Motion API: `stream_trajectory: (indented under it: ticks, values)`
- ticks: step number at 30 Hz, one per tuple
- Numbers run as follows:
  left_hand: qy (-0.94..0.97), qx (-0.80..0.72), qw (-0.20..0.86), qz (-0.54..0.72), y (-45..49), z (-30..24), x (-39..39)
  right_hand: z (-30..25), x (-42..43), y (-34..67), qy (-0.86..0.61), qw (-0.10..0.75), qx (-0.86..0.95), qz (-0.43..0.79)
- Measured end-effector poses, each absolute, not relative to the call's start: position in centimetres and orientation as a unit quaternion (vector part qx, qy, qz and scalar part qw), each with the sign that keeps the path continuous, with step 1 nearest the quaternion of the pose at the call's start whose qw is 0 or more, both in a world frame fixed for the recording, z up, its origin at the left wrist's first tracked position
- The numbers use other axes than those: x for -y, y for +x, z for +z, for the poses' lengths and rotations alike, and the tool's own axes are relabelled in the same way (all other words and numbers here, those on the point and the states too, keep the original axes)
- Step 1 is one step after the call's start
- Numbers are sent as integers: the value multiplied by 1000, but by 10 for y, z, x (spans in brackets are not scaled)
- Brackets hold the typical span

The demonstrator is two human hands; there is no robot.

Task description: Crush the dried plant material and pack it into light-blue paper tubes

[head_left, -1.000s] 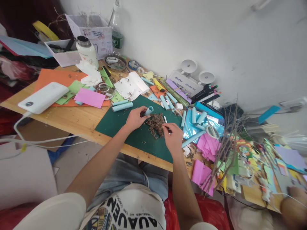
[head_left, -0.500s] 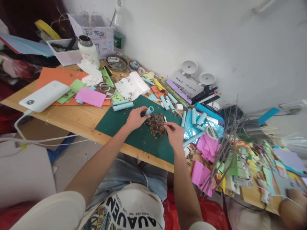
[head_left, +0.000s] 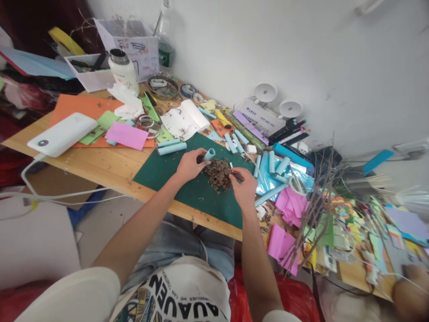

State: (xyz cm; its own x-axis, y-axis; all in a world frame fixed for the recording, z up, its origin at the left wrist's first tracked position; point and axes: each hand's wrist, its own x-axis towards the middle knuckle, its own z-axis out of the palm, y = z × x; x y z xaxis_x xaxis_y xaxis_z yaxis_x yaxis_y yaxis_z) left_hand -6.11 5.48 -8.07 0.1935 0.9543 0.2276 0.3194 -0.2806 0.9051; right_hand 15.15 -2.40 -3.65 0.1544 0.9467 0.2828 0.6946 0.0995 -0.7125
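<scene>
My left hand (head_left: 192,164) has its fingers closed around a short light-blue paper tube (head_left: 209,154), its open end facing up. Right beside the tube, a heap of brown dried plant crumbs (head_left: 217,174) lies on a dark green cutting mat (head_left: 201,203). At the heap's right edge my right hand (head_left: 244,184) is pinched together. A small white stick (head_left: 231,165) pokes out above those fingertips, and its lower part is hidden. Two more blue tubes (head_left: 172,149) rest at the mat's upper left edge.
More blue tubes (head_left: 230,144) lie behind the mat, beside a white cube (head_left: 250,149). Scissors (head_left: 296,184), pink paper (head_left: 292,205) and dry twigs (head_left: 318,210) crowd the right. On the left are a white power bank (head_left: 63,134) and an uncapped white bottle (head_left: 123,71).
My right hand has shifted slightly upward at the heap's edge, and less of the white stick shows above its fingers. My left hand keeps the tube in the same place.
</scene>
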Motion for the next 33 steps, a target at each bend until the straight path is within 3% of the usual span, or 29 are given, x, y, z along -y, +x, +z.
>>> stream_trajectory:
  ticks: [3,12,15,20,25,29,33]
  values:
    - [677,-470,371,428,-61,-82,-55,-35,27,150,-645,379,644,159]
    - [672,-464,377,437,-60,-84,-57,-41,12,148,-671,233,699,76]
    - [672,-466,376,435,-60,-84,-57,-35,9,147,-668,260,692,79]
    - [674,-467,378,429,-61,-83,-57,-5,6,136,-664,390,633,79]
    - [683,-457,366,437,-61,-81,-56,23,-8,103,-600,455,637,167]
    - [684,-454,365,438,-62,-79,-55,23,-25,80,-569,439,668,195]
    - [693,-453,358,431,-63,-76,-55,17,-30,76,-582,334,737,86]
